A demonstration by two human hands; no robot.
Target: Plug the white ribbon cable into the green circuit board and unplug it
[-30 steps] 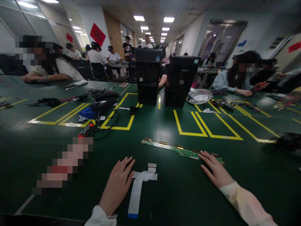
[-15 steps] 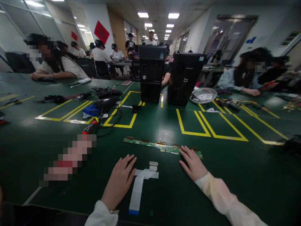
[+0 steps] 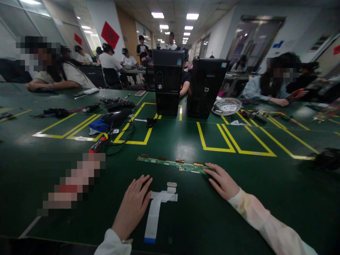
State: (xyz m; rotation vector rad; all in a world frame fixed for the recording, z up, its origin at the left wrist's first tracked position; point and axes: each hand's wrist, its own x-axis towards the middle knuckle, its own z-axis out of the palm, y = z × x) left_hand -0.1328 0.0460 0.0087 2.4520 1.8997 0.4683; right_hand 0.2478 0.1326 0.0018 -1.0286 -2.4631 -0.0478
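A white ribbon cable (image 3: 153,217) with a blue end lies on the green table (image 3: 202,219), its folded top part and connector pointing away from me. My left hand (image 3: 135,202) rests palm down just left of it, fingers stretched out, fingertips close to the fold. Further off lies a long, narrow green circuit board (image 3: 170,163) with gold-coloured tabs along its far edge. My right hand (image 3: 221,180) reaches over the board's right end with its fingers spread. That end is hidden beneath the fingers, and nothing is gripped.
Two black computer towers (image 3: 168,85) stand ahead, with a white round basket (image 3: 226,106) to their right. A red-and-black tool (image 3: 98,144), a blue item (image 3: 98,125) and black cables lie to the left. Yellow tape (image 3: 220,150) marks the table. Other people sit beyond.
My right hand has shifted slightly right along the circuit board, its fingers still outstretched. The left hand, board and ribbon cable stay as they were. The whole view has turned slightly to the right.
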